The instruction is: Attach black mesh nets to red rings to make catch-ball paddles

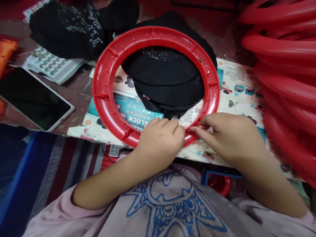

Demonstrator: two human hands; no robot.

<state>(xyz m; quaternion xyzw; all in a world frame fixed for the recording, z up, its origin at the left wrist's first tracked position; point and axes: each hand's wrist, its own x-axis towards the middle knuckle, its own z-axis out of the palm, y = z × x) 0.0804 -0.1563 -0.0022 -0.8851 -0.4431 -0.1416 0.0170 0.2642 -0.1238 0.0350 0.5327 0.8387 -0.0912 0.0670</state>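
1. Left hand (161,136) is curled closed over the near rim of the red plastic ring (105,75), fingers folded down on the edge where the black mesh (168,82) comes through.
2. Right hand (230,138) sits just beside it, thumb and forefinger pinched on the mesh edge at the same stretch of rim; the two hands nearly touch.
3. Judging by this, the step in hand is seating the net edge onto the ring's near side. A next move would call for a steady hold on the rim while the pinch shifts along it, keeping the mesh taut.
4. Beneath the ring lies a printed paper sheet (237,85) on the desk (79,89); the ring tilts up from it toward the far side.
5. Farther left are a dark-screened tablet (32,98) and a calculator (50,64).
6. At the right stands a stack of red rings (288,79); at the back lies sequinned black fabric (71,29).
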